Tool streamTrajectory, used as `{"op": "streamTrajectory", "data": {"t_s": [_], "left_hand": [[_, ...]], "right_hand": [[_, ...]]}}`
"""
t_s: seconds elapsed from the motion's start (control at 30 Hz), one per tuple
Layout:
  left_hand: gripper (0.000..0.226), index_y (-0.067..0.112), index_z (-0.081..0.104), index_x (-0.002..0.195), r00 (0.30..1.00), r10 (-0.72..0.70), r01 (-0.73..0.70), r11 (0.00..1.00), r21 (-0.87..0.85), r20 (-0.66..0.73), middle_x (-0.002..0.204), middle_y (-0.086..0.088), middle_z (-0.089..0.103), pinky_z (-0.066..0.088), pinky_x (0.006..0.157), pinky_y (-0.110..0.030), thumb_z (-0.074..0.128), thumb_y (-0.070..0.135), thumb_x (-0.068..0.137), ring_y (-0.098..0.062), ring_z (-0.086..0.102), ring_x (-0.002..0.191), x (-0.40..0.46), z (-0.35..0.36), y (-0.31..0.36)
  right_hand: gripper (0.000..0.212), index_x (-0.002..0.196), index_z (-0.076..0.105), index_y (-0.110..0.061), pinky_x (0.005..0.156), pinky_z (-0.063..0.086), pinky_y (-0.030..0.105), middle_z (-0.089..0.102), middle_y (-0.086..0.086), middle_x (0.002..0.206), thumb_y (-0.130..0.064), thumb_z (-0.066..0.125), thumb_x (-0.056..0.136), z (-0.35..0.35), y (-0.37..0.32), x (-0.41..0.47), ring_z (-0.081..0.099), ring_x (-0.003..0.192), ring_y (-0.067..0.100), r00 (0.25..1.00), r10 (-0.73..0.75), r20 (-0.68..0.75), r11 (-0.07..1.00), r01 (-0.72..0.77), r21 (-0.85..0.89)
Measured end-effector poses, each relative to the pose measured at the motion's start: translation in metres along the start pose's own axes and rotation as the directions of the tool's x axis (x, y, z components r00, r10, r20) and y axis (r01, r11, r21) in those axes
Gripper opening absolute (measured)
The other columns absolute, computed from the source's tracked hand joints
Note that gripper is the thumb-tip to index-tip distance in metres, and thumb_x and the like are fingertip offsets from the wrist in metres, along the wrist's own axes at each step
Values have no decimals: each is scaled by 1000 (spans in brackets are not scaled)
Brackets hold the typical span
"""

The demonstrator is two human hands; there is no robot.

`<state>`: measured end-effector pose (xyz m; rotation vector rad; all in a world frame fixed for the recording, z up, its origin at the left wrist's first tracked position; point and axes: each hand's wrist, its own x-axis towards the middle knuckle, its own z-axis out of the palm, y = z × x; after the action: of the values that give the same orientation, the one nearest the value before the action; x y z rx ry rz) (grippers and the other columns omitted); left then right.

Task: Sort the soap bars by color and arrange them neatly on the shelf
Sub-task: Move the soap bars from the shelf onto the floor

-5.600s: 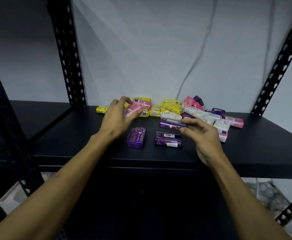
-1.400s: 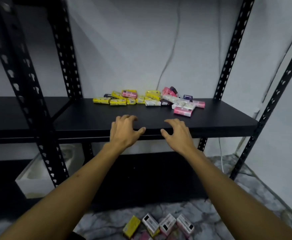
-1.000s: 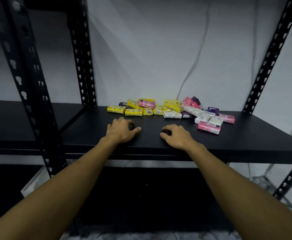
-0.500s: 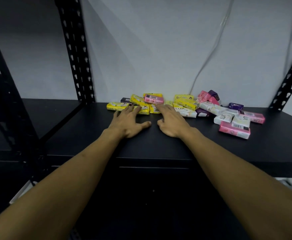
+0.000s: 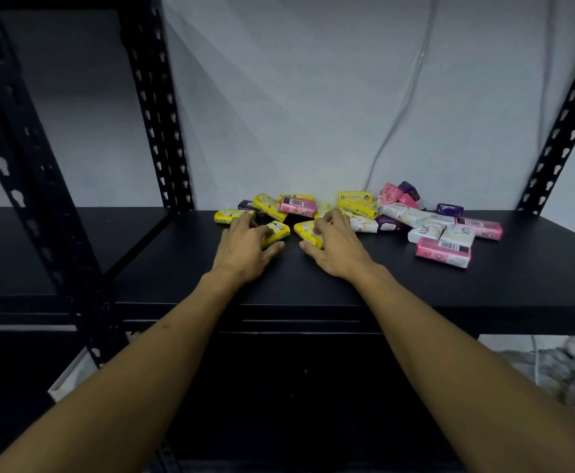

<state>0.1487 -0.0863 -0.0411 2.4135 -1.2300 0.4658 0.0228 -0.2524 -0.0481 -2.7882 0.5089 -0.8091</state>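
On the far left a black slotted upright (image 5: 156,107) rises from the black shelf (image 5: 398,285), where the soap is heaped against the pale wall. At the left end of the heap lies a yellow bar (image 5: 226,216), its long axis running left to right along the wall. My left hand (image 5: 245,249) lies palm down on the shelf, its fingers curled over the near yellow bar (image 5: 274,232), thumb pressed against its front edge; that bar's long axis slants, its far end pointing up and to the right. Behind it a pink bar (image 5: 297,205), barcode up, lies crosswise on other yellow ones. My right hand (image 5: 335,247) mirrors the left, fingers curled on a second yellow bar (image 5: 308,230), thumb at its near corner; its long axis slants the other way, far end up and to the left, so the two bars form a V opening toward me. Further right come a white bar (image 5: 404,215), lying lengthwise and angled slightly down to the right, purple bars against the wall, and nearest me a large pink bar (image 5: 443,252), long axis left to right, set apart from the pile's front edge.
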Motion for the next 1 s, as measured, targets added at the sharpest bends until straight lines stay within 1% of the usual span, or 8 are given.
{"op": "streamTrajectory", "data": {"t_s": [0.23,0.37,0.5,0.67,0.77,0.87,0.93,1.0], "left_hand": [[19,21,61,106,998,5,11,956,-294,55,115,-6,60,44,80,-36,70,29,91,-27,55,104,-39,-18,14],[21,29,62,104,994,37,8,908,-419,99,115,2,60,47,88,-38,75,31,87,-21,54,103,-61,-24,26],[32,32,64,113,985,84,7,858,-514,153,121,8,60,43,89,-28,79,28,84,-15,55,108,-67,-27,38],[40,28,65,119,975,97,26,842,-539,198,120,9,61,42,93,-26,81,25,83,-13,55,113,-62,-28,54],[45,28,65,122,962,130,36,814,-580,242,119,13,64,46,99,-28,82,34,81,-9,58,113,-53,-27,57],[38,26,66,121,969,137,15,797,-604,205,113,12,69,48,96,-26,68,48,89,-3,62,106,-39,-27,54],[37,24,65,123,978,118,2,818,-575,172,115,10,68,47,94,-27,58,48,96,-5,62,106,-24,-26,52],[34,20,64,127,986,97,-14,863,-505,138,121,5,66,43,95,-27,57,38,99,-10,59,111,-7,-22,49]], "right_hand": [[22,93,47,-11,72,35,31,55,3,103,-20,66,93,-39,-3,-63,51,95,23,989,148,-11,967,-142,212],[21,92,45,-19,83,48,40,60,2,108,-22,66,93,-62,6,-99,55,99,24,981,194,22,955,-194,226],[28,85,39,-31,88,50,48,61,6,117,-23,64,94,-83,21,-124,56,101,28,966,256,45,955,-260,143],[22,89,43,-28,93,49,48,62,5,121,-22,64,94,-102,32,-131,57,106,27,954,280,109,951,-291,107],[15,94,51,-18,99,46,41,61,-2,123,-25,65,95,-110,38,-129,56,112,18,950,267,159,929,-298,218],[9,92,60,-19,96,43,36,64,-7,114,-27,62,96,-123,51,-126,56,110,11,943,329,55,875,-326,357],[5,94,62,-23,98,42,40,64,-5,111,-28,62,96,-129,71,-123,56,110,16,915,395,-79,886,-356,298],[12,106,61,-27,107,36,47,60,-1,128,-29,64,94,-129,91,-116,49,123,22,902,421,-97,901,-402,163]]}}
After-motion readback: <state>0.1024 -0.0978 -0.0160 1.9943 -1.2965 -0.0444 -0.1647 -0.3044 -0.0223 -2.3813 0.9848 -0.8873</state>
